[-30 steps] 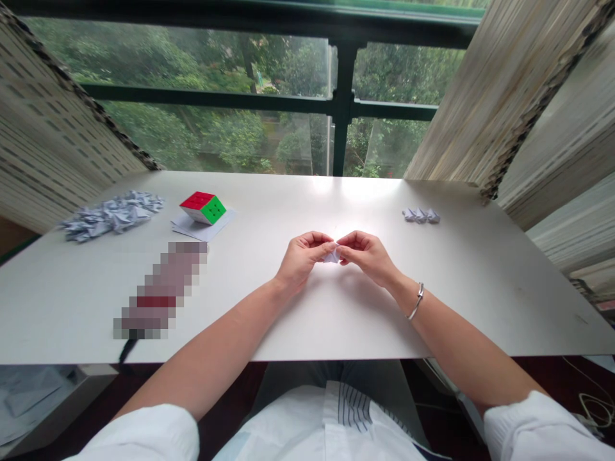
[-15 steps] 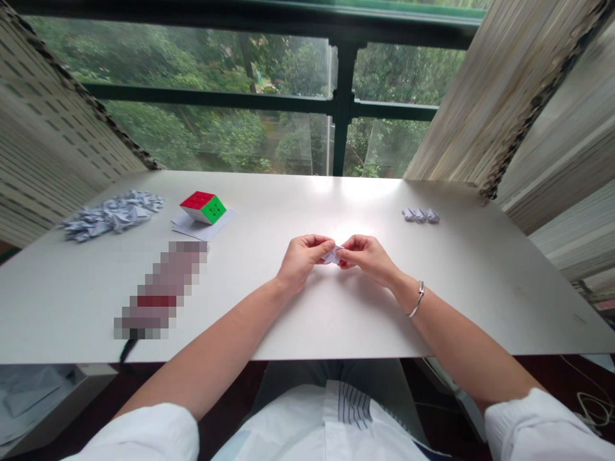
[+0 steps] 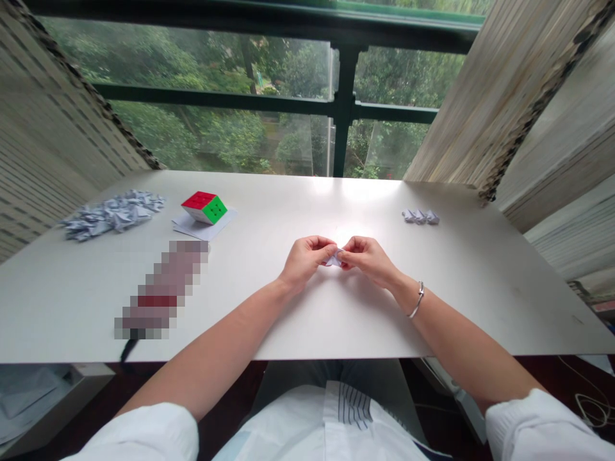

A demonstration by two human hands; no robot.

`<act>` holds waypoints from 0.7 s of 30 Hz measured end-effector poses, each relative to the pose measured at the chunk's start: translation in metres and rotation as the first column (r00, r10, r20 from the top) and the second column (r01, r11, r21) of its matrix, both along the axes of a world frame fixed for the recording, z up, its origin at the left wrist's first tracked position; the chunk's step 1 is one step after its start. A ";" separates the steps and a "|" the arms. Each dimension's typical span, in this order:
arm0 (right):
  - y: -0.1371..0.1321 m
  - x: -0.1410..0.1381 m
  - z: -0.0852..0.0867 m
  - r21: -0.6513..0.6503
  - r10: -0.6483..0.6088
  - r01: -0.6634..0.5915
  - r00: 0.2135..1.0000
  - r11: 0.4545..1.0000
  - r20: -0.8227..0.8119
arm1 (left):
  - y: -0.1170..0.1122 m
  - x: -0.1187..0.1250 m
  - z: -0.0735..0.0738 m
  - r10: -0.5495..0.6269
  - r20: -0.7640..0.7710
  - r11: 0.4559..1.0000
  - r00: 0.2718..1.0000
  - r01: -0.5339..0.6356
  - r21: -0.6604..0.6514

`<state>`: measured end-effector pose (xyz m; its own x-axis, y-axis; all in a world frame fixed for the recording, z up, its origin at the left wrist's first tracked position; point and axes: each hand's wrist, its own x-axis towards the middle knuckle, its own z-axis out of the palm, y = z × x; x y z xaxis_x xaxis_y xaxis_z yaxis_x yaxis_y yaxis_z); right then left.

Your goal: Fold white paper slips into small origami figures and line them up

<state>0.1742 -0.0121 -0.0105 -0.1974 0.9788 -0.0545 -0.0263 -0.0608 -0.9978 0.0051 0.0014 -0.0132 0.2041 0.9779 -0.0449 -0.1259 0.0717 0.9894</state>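
At the middle of the white tabletop (image 3: 384, 205), a tiny folded piece of pale paper (image 3: 334, 259) sits between two bare hands. If the fingers pinch too hard, the paper could crease in the wrong spot. If they slip, it could drop onto the tabletop.

The grip of the left hand (image 3: 305, 261) is narrow, with the fingertips closed on one side of the paper. The grip of the right hand (image 3: 368, 259) is narrow too, and holds the other side. The hands are so close that they hide most of the paper. A thin silver bangle (image 3: 418, 299) circles the right wrist.

Well to the left lies a big heap of small folded paper bits (image 3: 113, 214). Near it, a red and green puzzle cube (image 3: 204, 208) sits on flat white paper sheets (image 3: 192, 225). Well to the right, a short row of small folded paper bits (image 3: 420, 216) lies by itself.
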 end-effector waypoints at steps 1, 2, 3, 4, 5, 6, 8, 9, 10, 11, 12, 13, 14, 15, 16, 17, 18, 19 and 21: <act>0.000 0.000 0.000 -0.008 -0.005 0.005 1.000 1.000 0.006 | 0.000 0.000 0.000 0.002 -0.003 1.000 1.000 -0.002 -0.001; 0.000 0.000 -0.001 -0.019 -0.009 0.009 1.000 1.000 0.010 | 0.001 -0.001 0.000 0.003 -0.003 1.000 1.000 -0.003 0.002; 0.000 -0.001 0.000 -0.033 -0.011 0.012 1.000 0.999 0.011 | 0.001 -0.001 -0.001 0.005 0.001 1.000 1.000 -0.005 0.007; 0.000 -0.001 0.000 -0.052 -0.010 0.011 1.000 0.999 0.012 | 0.001 -0.001 -0.001 0.011 0.008 1.000 1.000 -0.011 0.012; 0.000 -0.001 0.001 -0.076 -0.003 0.004 1.000 0.997 0.015 | 0.002 -0.001 -0.001 0.019 0.017 1.000 1.000 -0.019 0.017; 0.000 -0.002 0.002 -0.098 0.010 -0.008 1.000 0.995 0.018 | 0.002 -0.001 -0.001 0.027 0.026 0.999 0.999 -0.028 0.019; -0.001 -0.002 0.003 -0.128 0.046 -0.042 0.999 0.991 0.026 | 0.002 0.000 -0.001 0.040 0.038 0.999 0.998 -0.041 0.021; -0.001 -0.001 0.003 -0.132 0.064 -0.060 0.997 0.989 0.031 | 0.002 0.000 -0.001 0.042 0.041 0.999 0.998 -0.043 0.022; -0.001 -0.001 0.003 -0.130 0.082 -0.077 0.996 0.989 0.037 | 0.002 0.000 -0.001 0.042 0.045 0.999 0.998 -0.043 0.024; -0.001 -0.001 0.002 -0.123 0.102 -0.095 0.994 0.988 0.047 | 0.002 0.000 -0.001 0.042 0.049 0.999 0.998 -0.044 0.025; 0.000 0.000 0.001 -0.113 0.122 -0.115 0.990 0.987 0.064 | 0.002 0.000 -0.002 0.043 0.053 0.999 0.998 -0.044 0.026; 0.000 0.000 0.000 -0.100 0.145 -0.136 0.985 0.986 0.091 | 0.002 0.000 -0.002 0.043 0.055 0.999 0.998 -0.045 0.026; 0.001 0.000 -0.002 -0.081 0.164 -0.155 0.978 0.985 0.125 | 0.003 0.000 -0.003 0.041 0.054 0.999 0.998 -0.042 0.025; 0.001 0.001 -0.003 -0.056 0.176 -0.169 0.971 0.984 0.163 | 0.003 -0.001 -0.003 0.035 0.048 0.999 0.998 -0.036 0.022; 0.002 0.001 -0.005 -0.030 0.179 -0.177 0.963 0.984 0.201 | 0.004 -0.001 -0.004 0.026 0.039 0.999 0.999 -0.027 0.019; 0.002 0.002 -0.007 -0.004 0.174 -0.178 0.955 0.984 0.239 | 0.004 -0.001 -0.004 0.015 0.029 1.000 0.999 -0.016 0.015; 0.002 0.002 -0.008 0.020 0.164 -0.176 0.948 0.984 0.273 | 0.004 -0.002 -0.004 0.001 0.018 1.000 1.000 -0.001 0.009; 0.003 0.003 -0.010 0.042 0.153 -0.174 0.940 0.984 0.306 | 0.004 -0.002 -0.004 -0.020 0.007 1.000 1.000 0.020 0.001; 0.002 0.003 -0.011 0.079 0.137 -0.179 0.916 0.981 0.376 | 0.003 -0.002 -0.003 -0.075 -0.014 0.997 0.997 0.075 -0.014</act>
<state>0.1770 -0.0099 -0.0217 -0.3370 0.9403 -0.0475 0.3440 0.0760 -0.9359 0.0028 0.0044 -0.0166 0.2763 0.9591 -0.0614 -0.1054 0.0937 0.9900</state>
